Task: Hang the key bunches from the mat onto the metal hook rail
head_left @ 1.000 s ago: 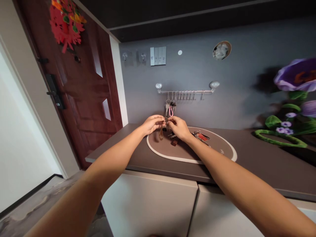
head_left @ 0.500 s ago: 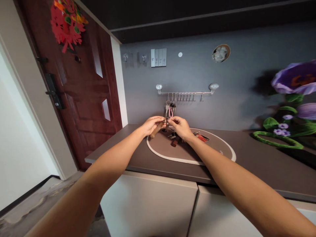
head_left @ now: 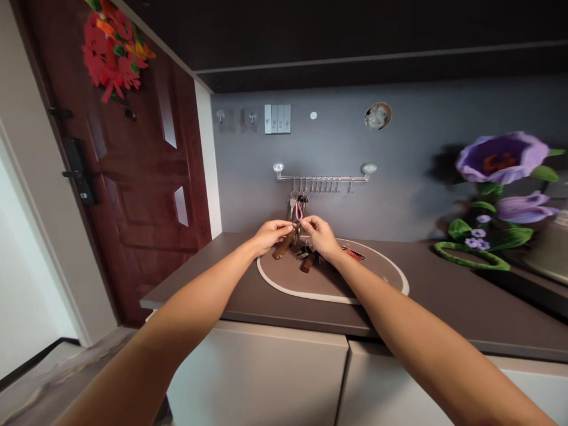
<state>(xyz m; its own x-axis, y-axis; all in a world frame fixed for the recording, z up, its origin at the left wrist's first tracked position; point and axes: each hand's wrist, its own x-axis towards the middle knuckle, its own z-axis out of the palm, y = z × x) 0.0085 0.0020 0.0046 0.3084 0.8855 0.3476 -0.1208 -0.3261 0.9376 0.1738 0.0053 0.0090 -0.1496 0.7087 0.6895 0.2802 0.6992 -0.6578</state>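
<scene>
My left hand [head_left: 271, 235] and my right hand [head_left: 321, 236] meet above an oval brown mat [head_left: 284, 287] with a white rim. Fingertips of both pinch the ring of a key bunch; the ring itself is mostly covered. From it hangs a brown fob [head_left: 284, 245], below my left fingers, with keys beside it. More keys [head_left: 305, 253] and a reddish-brown tag [head_left: 307, 264] lie on the mat under my right hand. To its right lies another key set with a red piece [head_left: 353, 254]. Just behind my fingertips, keys [head_left: 293, 205] and a pink loop [head_left: 299, 210] hang from hooks.
A clear rail with hooks [head_left: 328, 178] is fixed to the grey wall behind the dark counter [head_left: 190, 277]. A switch panel [head_left: 277, 119] sits above it. Purple artificial flowers [head_left: 501, 160] stand at right. A dark red door [head_left: 146, 177] is at left, a dark shelf [head_left: 355, 35] overhead.
The view has shifted, so everything sits further left and slightly lower. The brown fob has dropped from beside my left palm and hangs more freely. Both hands remain together at the ring.
</scene>
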